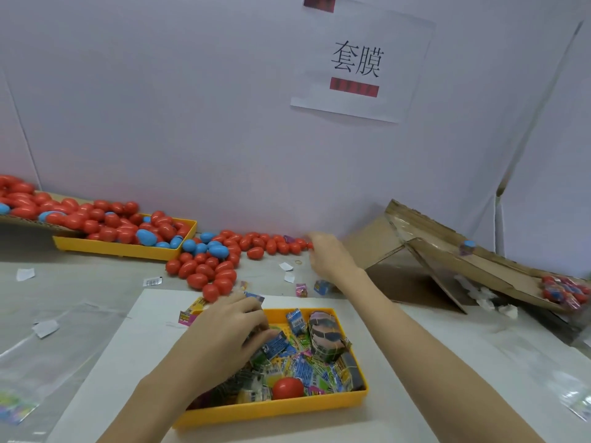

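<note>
Close to the near edge of the desk, a yellow tray (pixel 271 407) is sitting on a white sheet (pixel 150 321). It is holding loose printed sleeves (pixel 307 369), a rubber-banded bundle (pixel 326 337) of them at its right side, and one red egg (pixel 287 388) near its front wall. The left hand (pixel 230 330) is reaching into the tray from the left, fingers curled down and grasping a blue printed sleeve (pixel 275 343) among the loose ones. Clear bags (pixel 32 362) are lying toward the desk's left edge.

Farther back, the right hand (pixel 329 254) is stretching toward the far edge, arriving at the right end of a row of red plastic eggs (pixel 271 246) lining the wall. Its fingers are bent and blurred, so I cannot tell whether it is gripping an egg or only touching one.

At the far left, a second yellow tray (pixel 121 249) is overflowing with red eggs and a few blue eggs (pixel 147 237). A cardboard ramp (pixel 447 260) is leaning at the far right. A paper sign (pixel 358 62) is hanging on the wall behind.
</note>
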Motion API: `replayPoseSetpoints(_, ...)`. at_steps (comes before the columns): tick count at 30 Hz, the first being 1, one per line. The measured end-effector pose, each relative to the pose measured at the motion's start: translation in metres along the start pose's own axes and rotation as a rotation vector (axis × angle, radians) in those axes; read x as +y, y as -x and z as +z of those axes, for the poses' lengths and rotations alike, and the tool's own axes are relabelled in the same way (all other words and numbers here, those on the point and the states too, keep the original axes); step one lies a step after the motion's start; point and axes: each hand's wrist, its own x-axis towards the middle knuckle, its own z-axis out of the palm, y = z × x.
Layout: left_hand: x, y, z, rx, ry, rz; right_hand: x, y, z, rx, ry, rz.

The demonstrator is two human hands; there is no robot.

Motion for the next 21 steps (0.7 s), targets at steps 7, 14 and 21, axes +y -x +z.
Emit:
replayPoseSetpoints(7, -0.001, 0.002, 0.004, -0.058, 0.006, 0.036, -0.012, -0.043, 0.052, -0.202, 0.11, 0.012)
replayPoseSetpoints(14, 0.001, 0.001, 0.0, -0.016, 0.029, 0.067, -0.011, -0.046, 0.054, -0.068, 0.047, 0.094)
replayPoseSetpoints(21, 0.01, 0.001, 0.0, 0.071, 0.04, 0.109, -0.003, -0.037, 0.056, -0.092, -0.021, 0.006)
